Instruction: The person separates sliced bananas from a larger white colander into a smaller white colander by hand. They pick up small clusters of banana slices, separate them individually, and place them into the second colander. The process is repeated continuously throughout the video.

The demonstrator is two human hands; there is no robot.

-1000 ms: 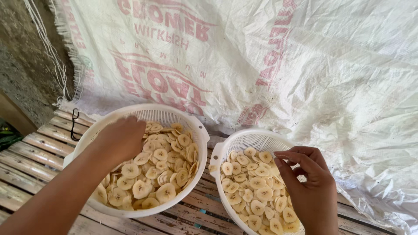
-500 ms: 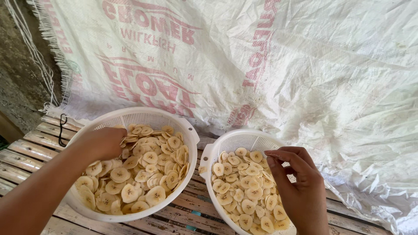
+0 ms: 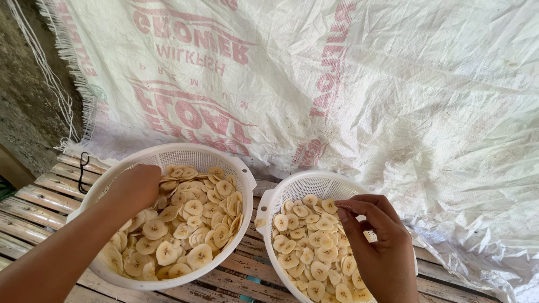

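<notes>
Two white perforated baskets fill the lower part of the frame. The left basket (image 3: 168, 154) and the right basket (image 3: 314, 182) sit just beside each other, handles nearly touching, leaving only a narrow gap at lower centre. Banana slices (image 3: 191, 224) cover both basket floors. The left hand (image 3: 132, 188) occupies the left basket's near-left side; the right hand (image 3: 382, 247) blocks the right basket's right half. Behind both, a draped woven sack sheet (image 3: 393, 95) closes off the upper frame. Open wooden slats (image 3: 33, 202) lie at lower left.

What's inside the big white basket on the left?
The left basket holds a heap of pale round banana slices. The left hand rests in them, hiding the slices beneath it. The basket's bottom is covered by the heap.
</notes>
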